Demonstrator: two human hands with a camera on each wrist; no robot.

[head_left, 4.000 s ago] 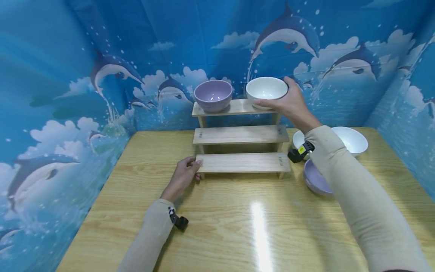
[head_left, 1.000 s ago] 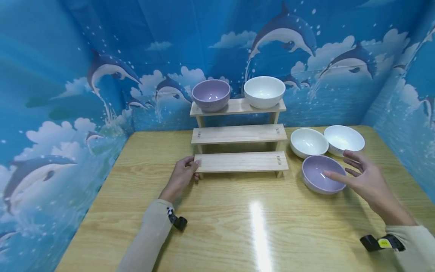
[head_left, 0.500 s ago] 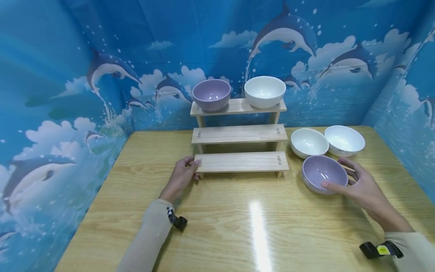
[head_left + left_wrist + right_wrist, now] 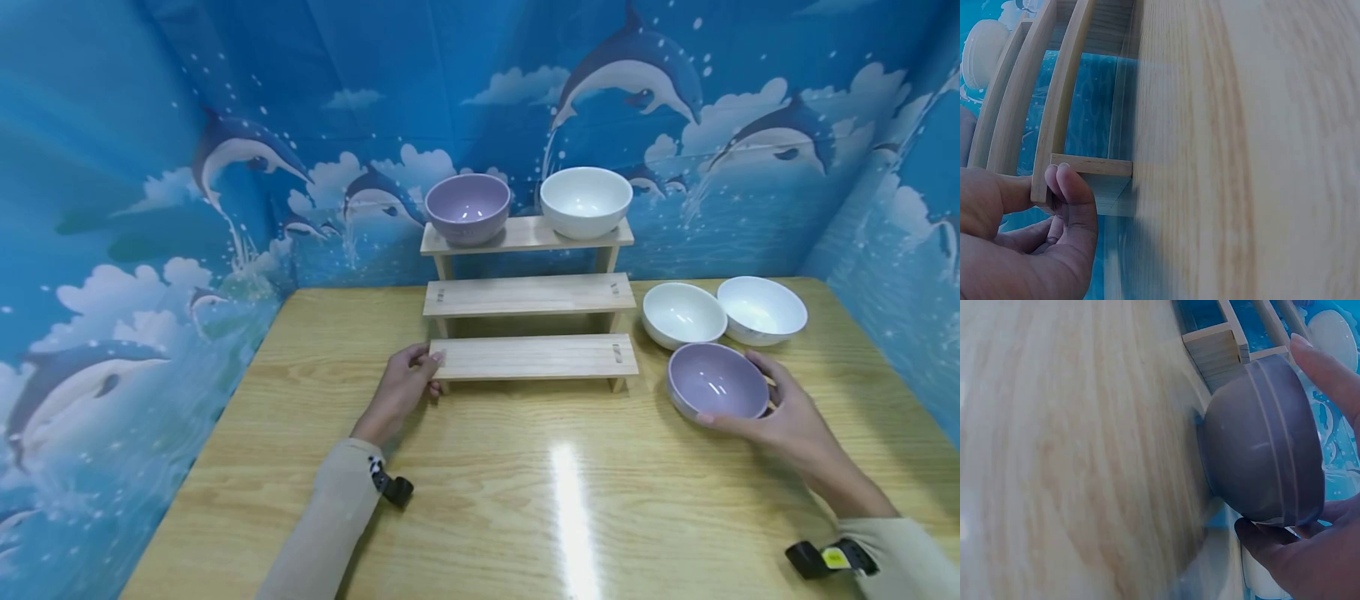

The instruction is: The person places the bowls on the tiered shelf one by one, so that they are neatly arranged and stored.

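My right hand (image 4: 797,427) grips a purple bowl (image 4: 714,377) on the table at the right, thumb on its near side and fingers round its right side. In the right wrist view the bowl (image 4: 1254,440) shows its rounded outside between thumb and fingers, its foot close to the tabletop. A three-step wooden display stand (image 4: 532,358) is in the middle. At the left end of its lowest step, my left hand (image 4: 400,390) pinches the board between thumb and fingers, as the left wrist view shows at the stand's edge (image 4: 1063,106).
Another purple bowl (image 4: 467,210) and a white bowl (image 4: 585,204) sit side by side on the top step. Two more white bowls, one nearer (image 4: 682,315) and one farther right (image 4: 761,308), stand behind the gripped bowl. A blue dolphin-print curtain (image 4: 360,100) encloses the table (image 4: 480,500).
My right hand has let go of the white bowl on the top step, come down to the right, and taken hold of the purple bowl. The left hand keeps its place.
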